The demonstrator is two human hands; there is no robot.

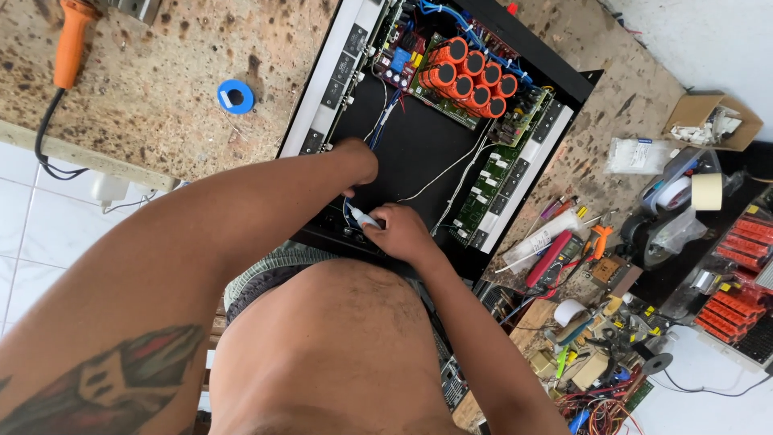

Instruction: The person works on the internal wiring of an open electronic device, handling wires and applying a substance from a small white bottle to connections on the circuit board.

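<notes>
At the near edge of the open amplifier chassis [419, 145], right hand [403, 232] pinches a small white connector [364, 217]. Left hand [358, 161] reaches in beside it, fingers hidden, can't tell its grip. Looks light and fragile, so I'd hold the plug body, not its thin wires.

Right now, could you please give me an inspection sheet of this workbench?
Surface: speckled chipboard bench.
Job's things: open black chassis with orange capacitors and green boards.
Clutter: blue tape roll, cardboard box, masking tape, tools at one end.
Grippers: left hand inside the chassis; right hand pinching a small white connector.
Cables: white leads across the chassis floor.
Surroundings: white tiled floor.
</notes>
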